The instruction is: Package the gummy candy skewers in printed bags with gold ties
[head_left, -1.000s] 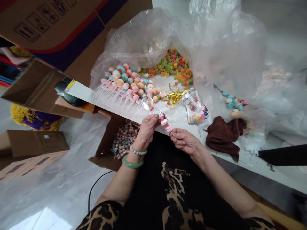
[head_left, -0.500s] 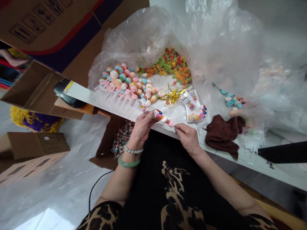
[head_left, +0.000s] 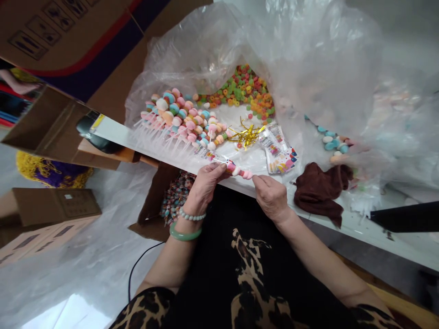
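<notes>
Both hands hold one candy skewer point(head_left: 240, 172) at the near edge of the white table point(head_left: 113, 131). My left hand point(head_left: 205, 185) is closed round its clear printed sleeve point(head_left: 216, 157), which covers the far part of the skewer. My right hand point(head_left: 270, 196) pinches the stick end, just below the pink and white candies. A pile of finished pastel candy skewers point(head_left: 183, 116) lies just beyond my left hand. Gold twist ties point(head_left: 247, 136) and a stack of empty printed sleeves point(head_left: 279, 151) lie beyond my right hand.
Loose coloured ring candies point(head_left: 247, 91) sit inside a large clear plastic bag point(head_left: 308, 59). A brown cloth point(head_left: 320, 192) lies at the right. Below the table edge an open cardboard box point(head_left: 154, 205) holds wrapped skewers. More cardboard boxes point(head_left: 51, 205) stand at the left.
The skewer has turned flatter and slid further into the sleeve. My right hand has moved a little to the right along the table edge.
</notes>
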### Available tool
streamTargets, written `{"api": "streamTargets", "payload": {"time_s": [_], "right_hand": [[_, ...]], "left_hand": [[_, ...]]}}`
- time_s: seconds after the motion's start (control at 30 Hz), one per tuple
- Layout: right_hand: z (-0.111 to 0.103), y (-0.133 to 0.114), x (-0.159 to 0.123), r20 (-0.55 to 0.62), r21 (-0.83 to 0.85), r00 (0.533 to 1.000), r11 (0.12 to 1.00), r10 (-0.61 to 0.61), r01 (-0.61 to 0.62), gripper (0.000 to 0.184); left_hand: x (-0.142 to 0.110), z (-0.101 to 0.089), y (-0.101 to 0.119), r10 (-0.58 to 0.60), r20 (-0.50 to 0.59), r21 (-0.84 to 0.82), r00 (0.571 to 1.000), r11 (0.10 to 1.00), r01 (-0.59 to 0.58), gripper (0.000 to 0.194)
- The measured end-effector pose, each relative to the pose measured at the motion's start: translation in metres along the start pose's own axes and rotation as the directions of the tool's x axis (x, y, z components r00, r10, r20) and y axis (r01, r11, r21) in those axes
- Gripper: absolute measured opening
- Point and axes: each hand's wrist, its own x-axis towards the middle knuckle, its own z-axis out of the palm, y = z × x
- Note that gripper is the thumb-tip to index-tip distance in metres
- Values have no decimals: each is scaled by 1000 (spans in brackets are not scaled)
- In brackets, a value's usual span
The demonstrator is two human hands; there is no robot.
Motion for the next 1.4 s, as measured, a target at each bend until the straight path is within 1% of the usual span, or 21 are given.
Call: {"api": "streamTargets", "payload": {"time_s": [0.1,0.13,0.17,0.2,0.23,0.27,0.33,0.37,0.4,0.47,0.57,0.67,0.8,0.87,0.93,1.0,1.07,1.13,1.2,1.3,1.4], "right_hand": [[2,-3,2,35,195,996,977,86,-91,29],[2,-4,3,55,306,988,939,147,-157,27],[2,-6,4,94,428,969,870,227,-245,23],[1,-7,6,162,548,935,759,314,-350,18],[1,-8,8,261,648,882,606,394,-462,14],[0,-9,10,384,709,810,421,443,-566,11],[-1,-9,15,626,704,658,60,418,-708,16],[-2,-9,17,705,669,601,-74,376,-739,21],[-3,-8,18,755,636,563,-163,338,-754,25],[-4,-8,21,791,604,532,-245,303,-759,30],[-4,-8,23,787,609,532,-260,313,-749,30],[-3,-7,23,788,611,536,-273,303,-743,28],[-1,-5,23,824,566,527,-356,209,-744,27],[-1,-4,22,837,542,520,-381,167,-749,26],[-2,-4,22,846,528,513,-378,148,-760,26],[-3,-4,21,854,516,500,-352,142,-781,25],[-4,-5,21,853,521,492,-308,173,-796,25],[-4,-6,21,839,541,492,-257,231,-801,25],[-3,-7,21,825,554,498,-207,269,-806,25],[-1,-9,21,789,583,529,-111,311,-805,24],[2,-9,20,712,628,591,32,380,-778,20]], "left_hand": [[0,0,-2,6,14,6,1000,1000,-6,33],[1,-1,-3,1,22,2,1000,1000,-1,34],[1,-2,-4,-7,31,-5,999,1000,8,34],[2,-2,-5,-13,39,-13,999,1000,14,33],[3,-3,-6,-11,41,-22,999,1000,11,32],[3,-3,-7,5,34,-34,999,999,-4,29],[5,-4,-9,64,-2,-71,998,995,-64,23],[6,-5,-9,86,-20,-94,996,992,-87,22],[7,-5,-9,91,-32,-119,995,988,-94,23],[8,-7,-8,63,-25,-162,998,984,-67,32],[9,-12,-5,22,6,-193,1000,981,-21,33],[11,-16,-5,5,-9,-185,1000,983,-6,31],[12,-14,-8,5,-21,-163,1000,987,-8,32],[11,-11,-9,-1,15,-160,1000,987,3,33],[9,-8,-7,-14,61,-144,998,989,23,34],[8,-7,-4,-29,115,-113,993,993,42,33],[8,-8,-2,-40,144,-81,989,995,52,29],[9,-10,-1,-26,118,-74,993,997,35,24],[10,-12,-1,-7,59,-95,998,995,13,28],[8,-13,0,-10,18,-133,1000,991,13,39],[5,-12,1,-33,38,-134,999,990,38,35]]}}
